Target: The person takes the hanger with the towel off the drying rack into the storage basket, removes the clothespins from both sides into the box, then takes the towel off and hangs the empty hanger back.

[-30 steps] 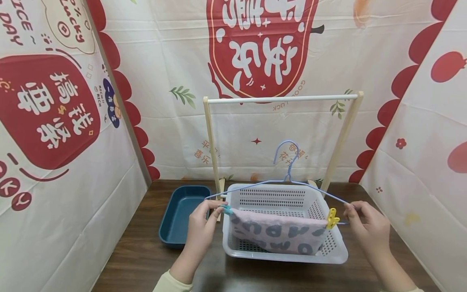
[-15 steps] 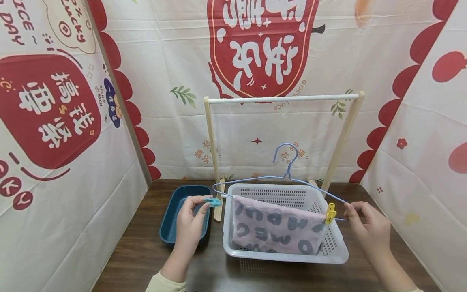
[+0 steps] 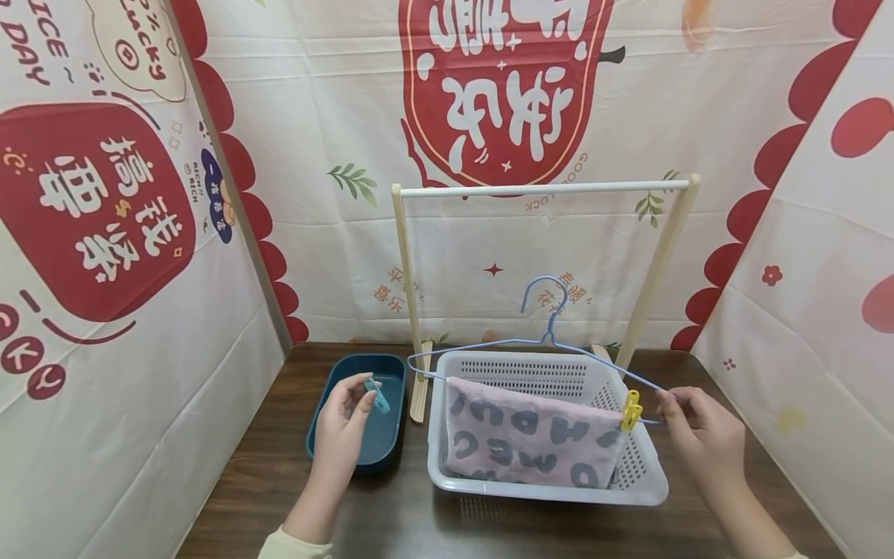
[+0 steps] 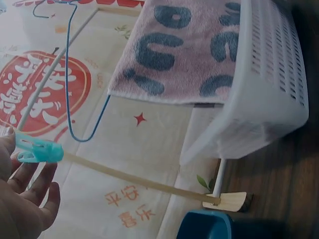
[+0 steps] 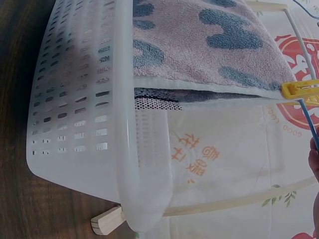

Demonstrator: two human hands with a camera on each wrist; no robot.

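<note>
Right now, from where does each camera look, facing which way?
Head: worn there, facing forward-down over white perforated plastic basket; left hand, right hand show.
Left wrist: worn there, facing basket, turquoise plastic clip; hand partly shows.
Right wrist: worn there, facing basket, yellow plastic clip; hand barely shows.
Wrist views share pink lettered towel.

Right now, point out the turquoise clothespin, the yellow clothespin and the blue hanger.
Turquoise clothespin (image 4: 49, 150): left wrist view, on the middle of its body.
Yellow clothespin (image 3: 632, 411): head view, on the middle of its body.
Blue hanger (image 3: 551, 328): head view, on the neck below the hook.
</note>
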